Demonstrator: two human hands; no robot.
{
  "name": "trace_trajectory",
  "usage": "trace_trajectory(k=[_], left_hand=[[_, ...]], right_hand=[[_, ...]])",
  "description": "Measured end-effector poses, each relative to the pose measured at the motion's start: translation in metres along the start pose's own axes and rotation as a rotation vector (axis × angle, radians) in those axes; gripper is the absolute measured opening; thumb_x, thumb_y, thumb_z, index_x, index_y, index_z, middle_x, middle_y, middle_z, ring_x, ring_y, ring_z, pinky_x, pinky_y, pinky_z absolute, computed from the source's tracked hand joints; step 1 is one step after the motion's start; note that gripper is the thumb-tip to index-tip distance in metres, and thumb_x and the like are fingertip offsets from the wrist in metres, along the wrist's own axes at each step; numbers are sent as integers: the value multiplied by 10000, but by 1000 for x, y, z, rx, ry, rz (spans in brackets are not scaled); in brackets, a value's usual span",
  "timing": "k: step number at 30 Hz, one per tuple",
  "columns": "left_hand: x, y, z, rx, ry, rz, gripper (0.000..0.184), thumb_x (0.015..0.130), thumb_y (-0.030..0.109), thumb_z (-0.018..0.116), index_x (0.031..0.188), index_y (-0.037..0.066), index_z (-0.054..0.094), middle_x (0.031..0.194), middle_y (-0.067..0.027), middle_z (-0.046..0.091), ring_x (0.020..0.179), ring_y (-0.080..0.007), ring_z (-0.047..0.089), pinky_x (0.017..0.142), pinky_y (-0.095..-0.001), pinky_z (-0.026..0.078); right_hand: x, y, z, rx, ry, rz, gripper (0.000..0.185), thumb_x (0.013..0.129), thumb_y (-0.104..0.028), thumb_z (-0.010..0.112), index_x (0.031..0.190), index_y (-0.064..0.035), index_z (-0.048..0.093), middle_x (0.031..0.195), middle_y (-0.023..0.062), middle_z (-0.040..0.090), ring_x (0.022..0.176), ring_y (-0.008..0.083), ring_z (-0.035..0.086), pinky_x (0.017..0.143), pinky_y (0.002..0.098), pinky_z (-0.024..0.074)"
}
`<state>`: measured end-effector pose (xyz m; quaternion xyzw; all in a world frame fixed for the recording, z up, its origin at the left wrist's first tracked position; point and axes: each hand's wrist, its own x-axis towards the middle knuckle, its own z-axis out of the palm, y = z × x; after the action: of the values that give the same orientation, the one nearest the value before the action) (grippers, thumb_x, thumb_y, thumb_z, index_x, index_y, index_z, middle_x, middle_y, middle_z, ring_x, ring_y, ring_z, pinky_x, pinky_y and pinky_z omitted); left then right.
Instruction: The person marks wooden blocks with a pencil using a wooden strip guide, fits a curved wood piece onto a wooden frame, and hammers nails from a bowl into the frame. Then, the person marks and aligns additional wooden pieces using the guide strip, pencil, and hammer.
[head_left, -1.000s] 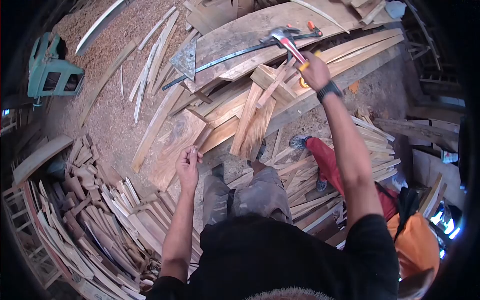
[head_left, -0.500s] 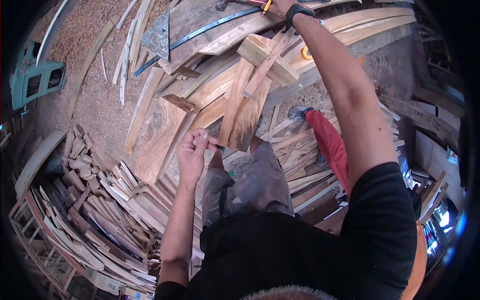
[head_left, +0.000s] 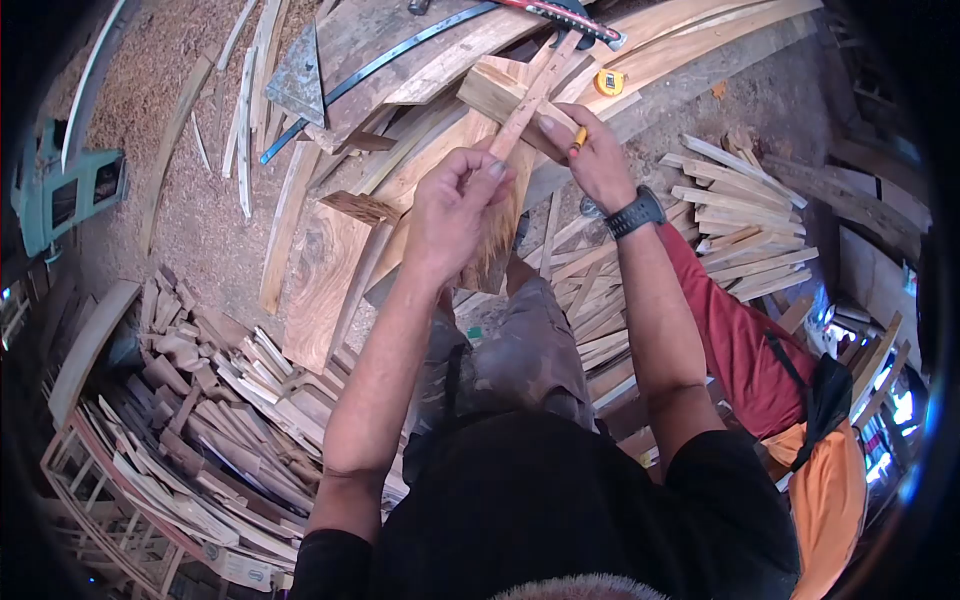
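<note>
My left hand [head_left: 458,212] is closed, its thumb and fingers pinched over the lower end of a thin wooden strip [head_left: 535,95]. The strip lies slantwise across a thick wooden block [head_left: 492,92]. Beside the block, my right hand [head_left: 597,158] grips a yellow-orange pencil [head_left: 578,141], with its thumb against the wood. Under my left hand is a broad plank with a splintered end [head_left: 492,250]. A yellow tape measure [head_left: 610,82] and a tool with a red-and-black handle [head_left: 570,18] lie beyond my right hand.
A triangular metal plate [head_left: 299,82] and a long bluish metal strip [head_left: 400,55] lie on boards ahead. Offcuts are piled at left [head_left: 230,410] and right [head_left: 745,220]. A person in red trousers [head_left: 735,340] is close on my right. A green machine [head_left: 70,190] stands far left.
My right hand has come back from the far boards to the wooden block, still holding the pencil. My left hand has risen from near my knee to the end of the thin strip.
</note>
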<state>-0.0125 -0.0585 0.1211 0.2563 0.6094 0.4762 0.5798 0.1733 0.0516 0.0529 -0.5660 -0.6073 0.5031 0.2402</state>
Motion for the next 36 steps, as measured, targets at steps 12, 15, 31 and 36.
trace_trajectory(k=[12,15,31,36], left_hand=[[-35,-7,-35,9,-13,169,196,1050,82,628,1141,-89,661,1083,-167,728,1041,-252,743,932,-342,615],[-16,-23,-50,44,-66,249,173,1051,67,620,1133,-78,666,1117,-154,714,1045,-256,743,937,-348,617],[32,-30,-76,200,-614,145,159,1038,93,641,1121,-33,691,1330,-154,692,1046,-165,688,950,-326,545],[74,-37,-63,298,-597,166,201,1041,108,629,1175,-23,703,1228,-123,725,1077,-175,670,978,-321,518]], right_hand=[[-49,-47,14,138,25,117,384,947,-319,782,1103,29,732,759,33,658,714,101,585,664,280,476],[-40,-27,27,268,58,145,340,926,-283,808,1088,9,743,794,-8,653,741,79,572,676,267,469],[-102,-12,31,584,300,140,398,969,-198,742,1296,-11,612,1032,21,660,963,126,608,854,309,521],[-94,28,56,704,454,109,482,977,-96,708,1426,-12,556,1204,27,655,1045,87,572,825,260,483]])
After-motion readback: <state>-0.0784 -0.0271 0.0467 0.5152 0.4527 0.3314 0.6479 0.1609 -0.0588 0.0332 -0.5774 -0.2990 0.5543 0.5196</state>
